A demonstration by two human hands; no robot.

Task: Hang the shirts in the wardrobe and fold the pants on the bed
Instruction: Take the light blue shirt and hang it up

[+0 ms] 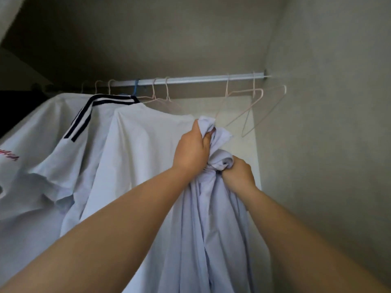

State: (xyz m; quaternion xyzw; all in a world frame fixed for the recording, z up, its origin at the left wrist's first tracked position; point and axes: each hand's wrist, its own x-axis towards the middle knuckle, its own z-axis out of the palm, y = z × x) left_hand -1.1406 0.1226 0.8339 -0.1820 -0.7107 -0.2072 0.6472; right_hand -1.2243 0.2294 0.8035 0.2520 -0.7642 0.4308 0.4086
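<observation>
I hold a pale blue shirt (pixel 211 218) bunched at its top, its body hanging down between my arms. My left hand (pixel 191 150) grips the upper bunch of fabric, and my right hand (pixel 238 173) clutches it just below and to the right. An empty pink wire hanger (pixel 239 111) hangs on the white wardrobe rod (pixel 201 78) just above my hands; its lower corner nearly touches the shirt's top. A second empty hanger (pixel 265 112) hangs beside it at the right.
Several white shirts hang at the left, one plain (pixel 135 149) and one with dark navy stripes (pixel 84 115). The wardrobe's side wall (pixel 328 134) stands close on the right. A shelf underside (pixel 148 39) runs above the rod.
</observation>
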